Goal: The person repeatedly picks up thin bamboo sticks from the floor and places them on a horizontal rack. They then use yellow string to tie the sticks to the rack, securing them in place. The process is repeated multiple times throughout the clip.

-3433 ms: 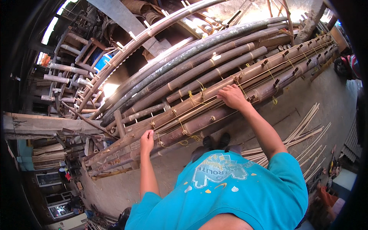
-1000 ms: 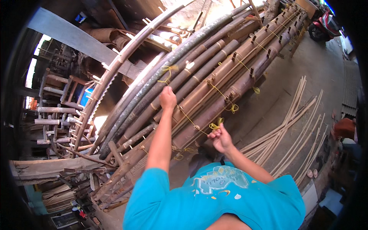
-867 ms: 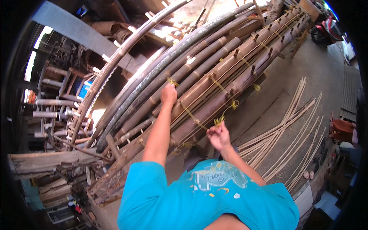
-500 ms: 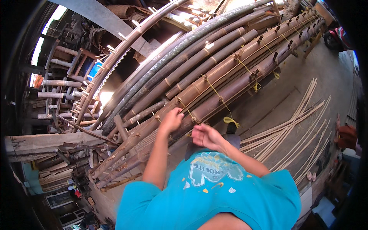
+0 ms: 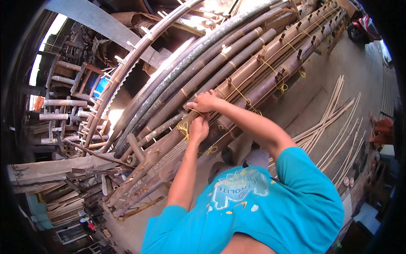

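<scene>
Two long bamboo poles lie side by side on a slant, a lighter far pole (image 5: 245, 71) and a darker near pole (image 5: 265, 87), with short dark pegs (image 5: 313, 41) standing along them. Yellow cord (image 5: 183, 128) is gathered at the far pole. My left hand (image 5: 198, 128) is closed beside that gathered cord, between the poles, and appears to pinch it. My right hand (image 5: 204, 101) reaches across to the far pole, fingers bent at the cord there. Its fingertips are partly hidden. Other yellow cord ties (image 5: 282, 87) span the poles farther up.
Beyond lie several thick bamboo poles (image 5: 203, 76) and a curved pole with pegs (image 5: 139, 51). Thin bamboo strips (image 5: 327, 120) are spread on the floor (image 5: 313, 93) at right. A motorbike (image 5: 359, 31) stands at the far right, and bamboo frames (image 5: 65, 86) are stacked at left.
My right hand has moved from the near pole up and left to the far pole. My left hand has shifted right, and both hands are now close together at the cord.
</scene>
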### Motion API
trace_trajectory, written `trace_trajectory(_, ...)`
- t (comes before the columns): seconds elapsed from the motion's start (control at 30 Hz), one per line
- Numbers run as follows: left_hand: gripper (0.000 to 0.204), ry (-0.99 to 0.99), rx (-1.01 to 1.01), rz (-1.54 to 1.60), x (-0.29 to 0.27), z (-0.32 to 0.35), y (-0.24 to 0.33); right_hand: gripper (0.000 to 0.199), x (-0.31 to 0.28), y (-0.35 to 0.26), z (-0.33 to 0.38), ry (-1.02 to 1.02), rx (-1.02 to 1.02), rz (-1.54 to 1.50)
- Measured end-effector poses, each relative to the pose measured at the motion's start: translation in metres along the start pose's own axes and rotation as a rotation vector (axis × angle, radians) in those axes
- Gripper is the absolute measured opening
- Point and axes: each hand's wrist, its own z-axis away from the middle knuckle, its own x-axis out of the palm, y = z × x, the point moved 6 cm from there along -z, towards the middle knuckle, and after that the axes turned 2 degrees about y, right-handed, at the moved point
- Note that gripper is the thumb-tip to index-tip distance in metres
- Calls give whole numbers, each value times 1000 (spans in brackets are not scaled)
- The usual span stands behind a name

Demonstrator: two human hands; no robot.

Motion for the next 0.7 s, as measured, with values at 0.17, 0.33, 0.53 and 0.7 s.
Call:
trace_trajectory(0.17, 33, 48, 99, 9, -1, 8, -33, 48, -73, -46, 116, -239, -380, -1003)
trace_trajectory(0.33, 23, 181, 107, 84, -6, -1, -7, 49, 57, -9, 170, -12, -466, -537)
trace_trajectory(0.53, 22, 542, 187, 254, -76, -96, 26, 41, 64, -1, 171, 119, -500, -286)
trace_trajectory(0.7, 31, 295, -27, -231, -46, -120, -55, 16, 67, -27, 177, 2, -409, -210)
